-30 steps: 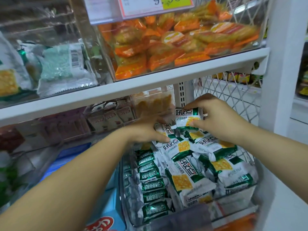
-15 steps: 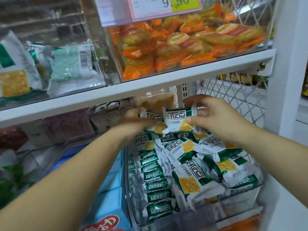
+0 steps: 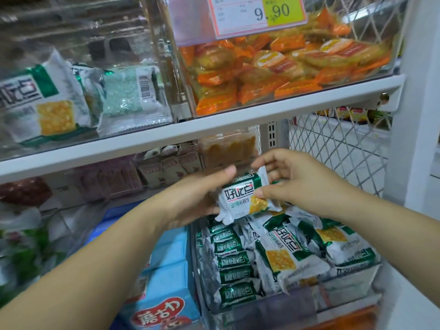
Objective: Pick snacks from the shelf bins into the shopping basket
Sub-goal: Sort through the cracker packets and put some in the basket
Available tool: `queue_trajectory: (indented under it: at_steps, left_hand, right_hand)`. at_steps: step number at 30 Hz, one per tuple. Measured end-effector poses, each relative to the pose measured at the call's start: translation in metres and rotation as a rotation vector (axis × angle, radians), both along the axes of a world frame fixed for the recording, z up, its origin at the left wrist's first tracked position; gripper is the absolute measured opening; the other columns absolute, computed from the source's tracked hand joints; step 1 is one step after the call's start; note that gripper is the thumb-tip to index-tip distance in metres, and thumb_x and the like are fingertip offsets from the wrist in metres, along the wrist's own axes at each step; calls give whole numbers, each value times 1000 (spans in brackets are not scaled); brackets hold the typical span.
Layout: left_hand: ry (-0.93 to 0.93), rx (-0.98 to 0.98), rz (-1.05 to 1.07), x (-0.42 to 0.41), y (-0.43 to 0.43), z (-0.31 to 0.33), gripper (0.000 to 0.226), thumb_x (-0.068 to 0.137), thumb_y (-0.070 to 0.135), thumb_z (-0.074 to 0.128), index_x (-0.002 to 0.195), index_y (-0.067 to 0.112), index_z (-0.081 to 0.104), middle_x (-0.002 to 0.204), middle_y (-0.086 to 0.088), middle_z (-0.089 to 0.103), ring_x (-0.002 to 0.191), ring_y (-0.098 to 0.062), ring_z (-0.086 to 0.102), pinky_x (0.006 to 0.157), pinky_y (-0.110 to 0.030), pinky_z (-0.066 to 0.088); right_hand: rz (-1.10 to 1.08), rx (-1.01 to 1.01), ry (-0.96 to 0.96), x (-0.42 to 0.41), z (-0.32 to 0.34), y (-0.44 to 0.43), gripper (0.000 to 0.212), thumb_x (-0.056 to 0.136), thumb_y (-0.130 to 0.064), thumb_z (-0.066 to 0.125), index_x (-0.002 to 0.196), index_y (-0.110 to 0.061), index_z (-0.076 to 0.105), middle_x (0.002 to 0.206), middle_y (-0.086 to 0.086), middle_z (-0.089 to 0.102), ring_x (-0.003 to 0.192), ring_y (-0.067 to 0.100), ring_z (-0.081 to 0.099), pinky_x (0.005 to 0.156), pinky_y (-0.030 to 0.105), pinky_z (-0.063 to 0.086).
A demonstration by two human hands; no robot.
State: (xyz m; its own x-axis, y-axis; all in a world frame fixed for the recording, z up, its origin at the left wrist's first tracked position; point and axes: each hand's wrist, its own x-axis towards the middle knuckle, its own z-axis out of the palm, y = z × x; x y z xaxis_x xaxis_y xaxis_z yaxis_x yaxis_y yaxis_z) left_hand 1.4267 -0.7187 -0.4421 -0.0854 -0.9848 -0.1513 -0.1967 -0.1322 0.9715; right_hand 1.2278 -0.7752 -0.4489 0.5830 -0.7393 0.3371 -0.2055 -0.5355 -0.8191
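Note:
A clear shelf bin [image 3: 352, 279] on the lower shelf is full of green-and-white cracker packets [image 3: 285, 253]. Just above its back end, both hands hold green-and-white packets [image 3: 242, 201] together. My left hand [image 3: 190, 198] grips them from the left, thumb on top. My right hand [image 3: 292, 182] pinches them from the right, with a second packet partly hidden behind the front one. The shopping basket is out of view.
White shelf board [image 3: 214, 129] runs just above my hands. Upper bins hold orange snack packs [image 3: 262, 67] under a 9.90 price tag [image 3: 257, 13], and green-white packets [image 3: 47, 103] at left. Blue boxes [image 3: 166, 282] sit left of the bin. Wire mesh [image 3: 338, 148] and a white post [image 3: 416, 115] stand right.
Both hands have lifted packets out of the bin and brought them together above it; the left hand now grips the packets that the right hand was raising.

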Motion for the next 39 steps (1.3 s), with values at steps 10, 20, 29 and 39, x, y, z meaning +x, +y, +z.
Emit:
queue_trajectory:
  at_steps: [10, 20, 29, 39]
  left_hand:
    - [-633, -256, 173, 35, -4, 6, 66, 69, 41, 81, 130, 37, 54, 125, 17, 56, 109, -6, 56, 85, -10, 40]
    - [-1018, -18, -48, 40, -26, 8, 66, 76, 42, 75, 135, 38, 46, 140, 8, 46, 126, -14, 44, 110, -36, 34]
    - [-1333, 42, -152, 30, -52, -18, 69, 88, 39, 65, 148, 26, 33, 151, -4, 32, 136, -24, 34, 112, -33, 29]
    - [-1430, 6, -76, 21, -49, -18, 71, 88, 32, 67, 148, 22, 32, 152, -8, 34, 135, -26, 38, 108, -33, 34]
  right_hand:
    - [-178, -309, 454, -24, -2, 5, 49, 81, -47, 67, 126, -37, 50, 109, -27, 44, 98, -4, 49, 81, 16, 39]
    - [-87, -196, 702, -36, -21, -6, 43, 81, -57, 61, 118, -35, 60, 124, -14, 58, 109, 8, 57, 95, 32, 47]
    - [-82, -181, 699, -36, -26, -14, 40, 80, -58, 61, 114, -36, 60, 125, -13, 57, 99, 15, 65, 91, 37, 50]
    - [-50, -285, 664, -59, 0, 5, 86, 61, -66, 69, 138, -37, 41, 139, -19, 44, 116, -3, 43, 98, 16, 34]
